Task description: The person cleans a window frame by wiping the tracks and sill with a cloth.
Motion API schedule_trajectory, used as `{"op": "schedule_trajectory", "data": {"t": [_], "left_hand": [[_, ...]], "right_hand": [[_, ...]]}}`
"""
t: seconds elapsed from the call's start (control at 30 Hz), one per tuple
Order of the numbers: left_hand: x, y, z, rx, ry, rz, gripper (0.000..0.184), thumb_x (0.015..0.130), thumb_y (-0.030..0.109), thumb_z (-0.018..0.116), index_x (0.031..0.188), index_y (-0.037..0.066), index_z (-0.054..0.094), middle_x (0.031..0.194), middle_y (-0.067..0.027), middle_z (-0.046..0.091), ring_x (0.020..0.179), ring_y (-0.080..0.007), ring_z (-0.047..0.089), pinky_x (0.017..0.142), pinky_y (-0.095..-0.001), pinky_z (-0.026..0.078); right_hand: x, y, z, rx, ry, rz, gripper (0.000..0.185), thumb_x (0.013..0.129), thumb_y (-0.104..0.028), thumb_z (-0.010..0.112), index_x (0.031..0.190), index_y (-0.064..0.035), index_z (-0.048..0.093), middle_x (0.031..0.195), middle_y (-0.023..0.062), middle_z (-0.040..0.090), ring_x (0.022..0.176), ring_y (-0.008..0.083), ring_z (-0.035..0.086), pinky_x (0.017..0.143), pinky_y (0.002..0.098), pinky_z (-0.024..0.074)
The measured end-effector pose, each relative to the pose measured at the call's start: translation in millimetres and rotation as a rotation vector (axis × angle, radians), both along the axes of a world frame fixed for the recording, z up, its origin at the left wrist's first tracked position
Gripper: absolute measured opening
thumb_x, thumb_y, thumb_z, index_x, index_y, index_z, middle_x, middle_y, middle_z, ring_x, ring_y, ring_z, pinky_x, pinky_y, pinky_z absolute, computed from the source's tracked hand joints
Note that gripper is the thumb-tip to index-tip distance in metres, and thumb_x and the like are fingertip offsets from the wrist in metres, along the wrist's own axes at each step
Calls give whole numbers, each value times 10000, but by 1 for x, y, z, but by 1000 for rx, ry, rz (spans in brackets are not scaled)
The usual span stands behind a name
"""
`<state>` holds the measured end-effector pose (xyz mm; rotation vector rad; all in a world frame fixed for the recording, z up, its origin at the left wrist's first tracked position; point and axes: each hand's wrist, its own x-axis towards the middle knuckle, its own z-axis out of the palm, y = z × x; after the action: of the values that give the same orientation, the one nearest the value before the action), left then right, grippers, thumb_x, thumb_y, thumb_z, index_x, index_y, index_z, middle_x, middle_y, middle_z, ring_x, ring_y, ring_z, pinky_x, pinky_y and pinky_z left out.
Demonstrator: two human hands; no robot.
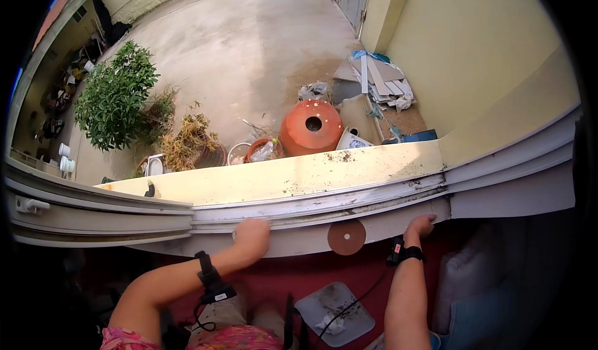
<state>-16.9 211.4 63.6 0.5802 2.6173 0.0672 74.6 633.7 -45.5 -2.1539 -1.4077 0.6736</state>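
Note:
My left hand (252,236) is closed in a fist against the inner edge of the white window track (311,211). A trace of something pale shows by its fingers, too little to name. Dark dirt lies along the track grooves, thickest toward the right end. Farther right, my right hand (420,225) rests on the edge of the white window sill (386,222), its fingers curled over it. Between the hands, a round brown disc (347,237) with a small pale centre lies at the sill's edge. Both wrists wear black straps with small devices.
Below the sill, a grey tray (358,331) holds dirt and a crumpled white tissue (331,324). A cable runs across it from my right wrist. A sliding sash (112,216) stands at left. Outside are a large orange clay pot (299,135), a leafy plant (118,97) and stacked boards (380,79).

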Motion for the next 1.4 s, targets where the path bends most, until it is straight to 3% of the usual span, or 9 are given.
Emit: {"op": "schedule_trajectory", "data": {"t": [0.33, 0.4, 0.53, 0.77, 0.97, 1.03, 1.17, 1.3, 1.4], "left_hand": [[10, 138, 4, 165, -10, -133, 104, 630, 32, 578, 707, 18, 647, 693, -195, 622, 687, -351, 622, 612, -434, 500], [13, 157, -2, 379, 52, -156, 115, 638, 33, 581, 740, 6, 626, 695, -182, 617, 685, -348, 616, 626, -434, 493], [5, 183, -5, 430, -4, -241, 98, 661, 39, 574, 751, 14, 604, 701, -181, 607, 698, -351, 605, 633, -437, 484], [-49, 120, 29, 751, -63, -360, 129, 748, 81, 552, 854, 30, 604, 765, -179, 591, 751, -358, 577, 665, -432, 463], [-52, 32, 35, 671, -47, -473, 181, 730, 32, 603, 909, 47, 626, 864, -116, 584, 795, -307, 575, 704, -364, 483], [-49, 10, 31, 525, 84, -634, 204, 704, 30, 624, 904, 71, 623, 869, -74, 549, 802, -273, 552, 687, -346, 478], [-45, -17, 22, 432, 109, -762, 183, 692, 71, 604, 873, 64, 581, 860, -95, 532, 799, -284, 542, 699, -366, 460], [-47, -9, 27, 545, 147, -574, 194, 684, 52, 600, 876, 57, 570, 861, -100, 534, 787, -284, 542, 694, -377, 461], [-57, 5, 37, 627, 207, -510, 277, 664, 10, 599, 931, 21, 526, 981, -153, 575, 879, -330, 557, 754, -398, 464]], "right_hand": [[-9, -17, 31, -67, 52, 11, 656, 914, -481, 316, 1093, 120, 509, 1059, 329, 555, 983, 448, 550, 857, 460, 450], [-9, -19, 31, -63, 78, 0, 647, 915, -480, 315, 1111, 107, 505, 1064, 318, 560, 983, 446, 551, 851, 465, 452], [-8, -18, 29, -63, 46, -3, 645, 914, -477, 322, 1119, 109, 500, 1069, 318, 558, 991, 447, 548, 853, 468, 453], [-11, -21, 33, -60, 69, -60, 645, 906, -479, 321, 1099, 98, 535, 1064, 316, 563, 1013, 450, 537, 880, 467, 435], [-10, -24, 37, -84, 93, -34, 664, 911, -483, 315, 1182, 106, 461, 1094, 326, 543, 1009, 451, 538, 869, 463, 445], [-10, -22, 37, -83, 139, -27, 669, 910, -486, 314, 1186, 106, 456, 1094, 326, 543, 1010, 449, 538, 866, 466, 444], [-8, -21, 35, -93, 112, -11, 672, 909, -490, 313, 1184, 107, 455, 1092, 329, 542, 1012, 447, 538, 866, 467, 444], [-10, -21, 35, -95, 102, 0, 673, 909, -491, 310, 1168, 111, 466, 1089, 330, 543, 1015, 449, 535, 869, 467, 442], [-8, -20, 30, -66, 103, -10, 678, 909, -493, 306, 1159, 115, 471, 1084, 334, 543, 1016, 452, 533, 868, 467, 443]]}}
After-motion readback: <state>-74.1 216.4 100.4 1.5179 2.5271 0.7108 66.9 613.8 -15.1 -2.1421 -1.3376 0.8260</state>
